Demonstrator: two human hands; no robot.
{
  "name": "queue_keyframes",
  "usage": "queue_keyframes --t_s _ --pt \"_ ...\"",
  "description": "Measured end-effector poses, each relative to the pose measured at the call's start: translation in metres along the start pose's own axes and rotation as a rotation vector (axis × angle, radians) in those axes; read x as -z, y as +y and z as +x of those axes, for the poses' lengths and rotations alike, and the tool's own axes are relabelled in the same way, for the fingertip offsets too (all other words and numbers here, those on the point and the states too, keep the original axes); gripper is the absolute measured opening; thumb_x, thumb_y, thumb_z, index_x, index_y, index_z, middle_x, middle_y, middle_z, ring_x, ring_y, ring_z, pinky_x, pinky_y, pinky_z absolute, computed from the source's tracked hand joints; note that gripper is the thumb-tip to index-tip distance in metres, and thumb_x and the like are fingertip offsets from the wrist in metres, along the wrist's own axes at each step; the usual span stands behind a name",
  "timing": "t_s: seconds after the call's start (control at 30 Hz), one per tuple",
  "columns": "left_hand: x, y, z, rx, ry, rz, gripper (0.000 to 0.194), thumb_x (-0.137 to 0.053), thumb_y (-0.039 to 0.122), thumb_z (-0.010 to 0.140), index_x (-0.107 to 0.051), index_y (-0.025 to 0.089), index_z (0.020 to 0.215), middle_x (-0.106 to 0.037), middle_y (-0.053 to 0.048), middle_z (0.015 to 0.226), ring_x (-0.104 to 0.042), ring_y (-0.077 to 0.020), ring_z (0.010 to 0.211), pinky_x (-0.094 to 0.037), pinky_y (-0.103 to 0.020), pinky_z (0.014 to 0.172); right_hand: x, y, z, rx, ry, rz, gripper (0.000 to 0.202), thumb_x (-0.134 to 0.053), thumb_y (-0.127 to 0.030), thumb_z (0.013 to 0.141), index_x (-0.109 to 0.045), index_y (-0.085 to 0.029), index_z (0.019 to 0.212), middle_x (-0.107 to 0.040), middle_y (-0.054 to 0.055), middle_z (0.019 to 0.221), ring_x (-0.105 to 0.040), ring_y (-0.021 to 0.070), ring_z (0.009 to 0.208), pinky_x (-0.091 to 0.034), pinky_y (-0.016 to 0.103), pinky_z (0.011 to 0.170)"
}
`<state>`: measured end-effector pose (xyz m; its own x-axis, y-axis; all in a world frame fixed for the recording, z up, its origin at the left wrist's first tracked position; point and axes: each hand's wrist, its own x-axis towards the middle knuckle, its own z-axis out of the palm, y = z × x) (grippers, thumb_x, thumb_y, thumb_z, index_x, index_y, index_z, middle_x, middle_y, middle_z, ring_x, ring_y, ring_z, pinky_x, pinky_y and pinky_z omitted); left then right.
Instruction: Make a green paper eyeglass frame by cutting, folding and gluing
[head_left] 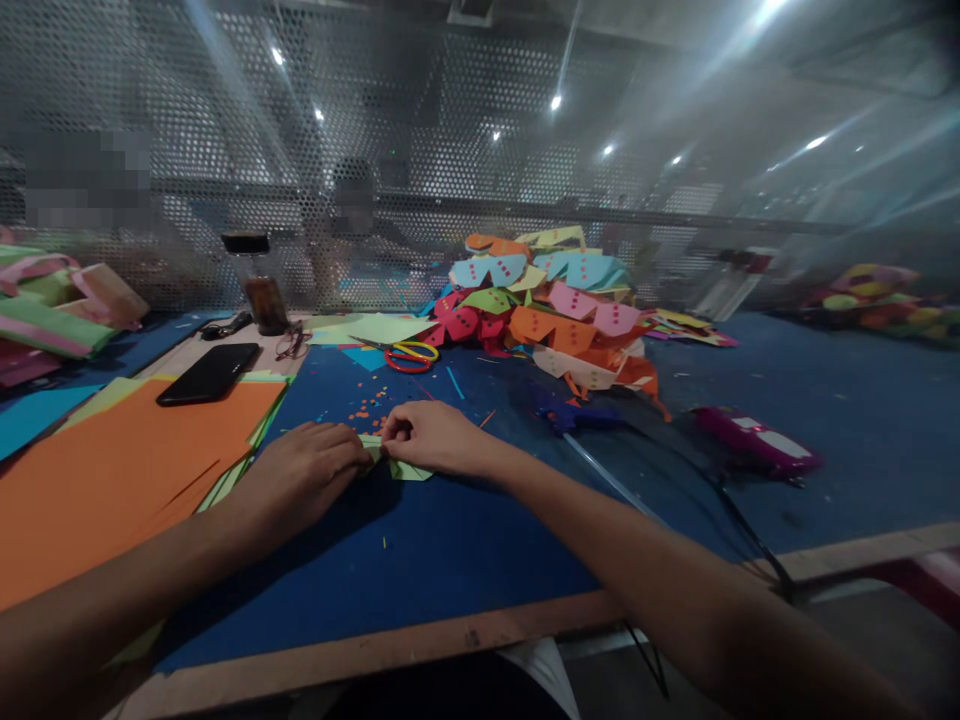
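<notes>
A small light green paper piece [411, 471] lies low over the blue tabletop, between my two hands. My left hand [309, 472] has its fingers pressed together on the paper's left end. My right hand [431, 437] pinches the same paper near its middle, thumb against forefinger. Part of the paper is hidden under the fingers. Just beyond the hands are tiny orange paper bits [369, 404] and scissors [411, 355] with red and yellow handles.
Orange sheets [142, 440] and a black phone [210, 373] are at left, with a jar [266, 290] behind. Cut colored paper shapes [555, 325] are heaped at the back. A blue glue gun [581, 414] and a purple device [754, 442] lie right.
</notes>
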<state>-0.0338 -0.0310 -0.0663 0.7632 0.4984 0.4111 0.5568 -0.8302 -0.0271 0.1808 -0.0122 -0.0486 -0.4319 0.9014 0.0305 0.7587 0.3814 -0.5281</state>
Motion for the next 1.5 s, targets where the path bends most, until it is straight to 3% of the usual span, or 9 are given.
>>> queue_keyframes --t_s 1.03,1.23,1.5 --pt "-0.001 -0.001 -0.001 -0.035 -0.021 0.044 0.024 -0.045 0.013 0.096 -0.069 0.019 0.094 -0.073 -0.007 0.094 -0.068 -0.0241 0.083 -0.048 -0.037 0.071 0.001 -0.009 -0.003 -0.008 -0.022 -0.105 0.019 -0.064 -0.027 0.074 -0.071 -0.023 0.091 -0.073 0.0 0.09 -0.063 0.0148 0.074 -0.035 0.024 0.059" --pt "0.003 0.004 0.001 -0.1 -0.034 0.118 0.027 -0.044 0.004 0.09 -0.067 0.019 0.093 -0.071 -0.006 0.09 -0.066 -0.0232 0.077 -0.048 -0.037 0.07 0.002 -0.013 -0.005 -0.015 -0.014 -0.126 0.021 -0.064 -0.028 0.074 -0.07 -0.023 0.094 -0.073 0.002 0.093 -0.062 0.0164 0.077 -0.037 0.025 0.062" --pt "0.008 0.008 -0.003 -0.169 -0.082 0.178 0.021 -0.047 0.007 0.093 -0.065 0.018 0.094 -0.069 -0.006 0.091 -0.064 -0.0222 0.077 -0.046 -0.037 0.07 -0.001 -0.011 -0.002 -0.045 -0.01 -0.141 0.018 -0.063 -0.026 0.073 -0.071 -0.024 0.089 -0.074 -0.001 0.089 -0.063 0.0147 0.073 -0.035 0.024 0.058"
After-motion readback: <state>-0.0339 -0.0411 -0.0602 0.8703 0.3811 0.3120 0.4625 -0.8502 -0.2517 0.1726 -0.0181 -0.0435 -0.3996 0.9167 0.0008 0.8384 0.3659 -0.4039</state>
